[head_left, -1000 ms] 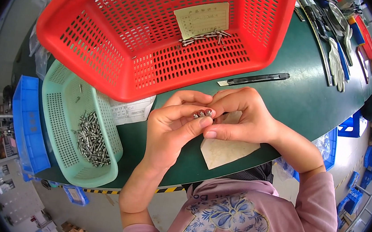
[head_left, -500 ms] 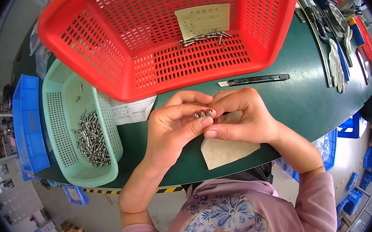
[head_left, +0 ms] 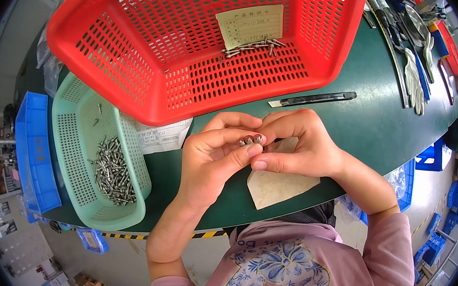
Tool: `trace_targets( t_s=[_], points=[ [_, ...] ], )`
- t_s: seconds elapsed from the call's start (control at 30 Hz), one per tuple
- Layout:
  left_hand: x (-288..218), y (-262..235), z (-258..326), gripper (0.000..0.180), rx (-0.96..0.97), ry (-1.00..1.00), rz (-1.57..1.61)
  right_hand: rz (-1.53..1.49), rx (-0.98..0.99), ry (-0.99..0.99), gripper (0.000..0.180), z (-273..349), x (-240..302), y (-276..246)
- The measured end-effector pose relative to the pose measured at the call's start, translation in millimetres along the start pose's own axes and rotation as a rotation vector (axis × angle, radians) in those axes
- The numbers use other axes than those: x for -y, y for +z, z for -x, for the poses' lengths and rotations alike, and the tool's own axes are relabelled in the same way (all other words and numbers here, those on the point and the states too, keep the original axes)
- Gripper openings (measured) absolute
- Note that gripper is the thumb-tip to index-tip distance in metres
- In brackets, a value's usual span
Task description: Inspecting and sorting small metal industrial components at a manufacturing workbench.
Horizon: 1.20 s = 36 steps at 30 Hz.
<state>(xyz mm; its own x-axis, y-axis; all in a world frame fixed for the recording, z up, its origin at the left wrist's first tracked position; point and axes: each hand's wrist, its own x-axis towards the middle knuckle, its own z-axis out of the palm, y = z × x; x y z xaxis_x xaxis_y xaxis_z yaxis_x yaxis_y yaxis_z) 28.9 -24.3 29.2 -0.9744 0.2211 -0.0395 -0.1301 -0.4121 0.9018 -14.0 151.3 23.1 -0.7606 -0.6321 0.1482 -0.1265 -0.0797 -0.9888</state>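
A short row of small metal pins [head_left: 250, 140] with rounded, reddish-brown ends sits between my hands above the table's near edge. My left hand [head_left: 211, 155] is closed, its thumb and forefinger pinching the row. From the right, my right hand [head_left: 303, 144] is closed too, its curled fingertips meeting the pins' right end; the pins' shafts are hidden by the fingers. Beneath the right hand lies a cream-coloured piece of paper or card [head_left: 279, 189]. Many similar metal pins [head_left: 113, 173] are heaped in the pale green basket [head_left: 144, 184] to the left.
A large red perforated basket [head_left: 157, 111] stands ahead, with a paper card [head_left: 251, 25] and several metal pins [head_left: 255, 46] inside. A black utility knife [head_left: 316, 99] lies on the green table [head_left: 363, 125]. Gloves [head_left: 414, 81] and tools are at far right; a blue bin [head_left: 38, 152] stands far left.
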Motion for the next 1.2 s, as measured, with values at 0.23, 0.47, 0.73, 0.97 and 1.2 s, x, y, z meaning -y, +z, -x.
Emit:
trace_targets(
  t_s=[0.23, 0.47, 0.73, 0.97, 1.2],
  points=[
    [-1.2, 1.9, -2.7, 0.02, -0.042, 0.305, -0.581, -0.069, 0.001, 0.068, 0.023, -0.2, 2.5, -2.7],
    [4.7, 5.3, -4.3, 0.033, -0.087, 0.791, -1.077, -0.014, -0.053, -0.019, 0.023, 0.8, 3.7, -1.3],
    [-1.5, -1.5, -0.9, 0.026, 0.03, -0.002, -0.085, 0.71, -0.313, -0.637, 0.034, -4.2, 0.7, -9.2],
    [0.8, 7.7, 9.6, 0.017, 0.127, -0.166, 0.123, 0.757, -0.298, -0.726, 0.031, -6.2, -2.7, -3.9],
    [0.6, 5.9, 8.4, 0.018, 0.103, -0.237, 0.119, 0.749, -0.319, -0.696, 0.033, -6.5, -3.8, -1.9]
  ],
)
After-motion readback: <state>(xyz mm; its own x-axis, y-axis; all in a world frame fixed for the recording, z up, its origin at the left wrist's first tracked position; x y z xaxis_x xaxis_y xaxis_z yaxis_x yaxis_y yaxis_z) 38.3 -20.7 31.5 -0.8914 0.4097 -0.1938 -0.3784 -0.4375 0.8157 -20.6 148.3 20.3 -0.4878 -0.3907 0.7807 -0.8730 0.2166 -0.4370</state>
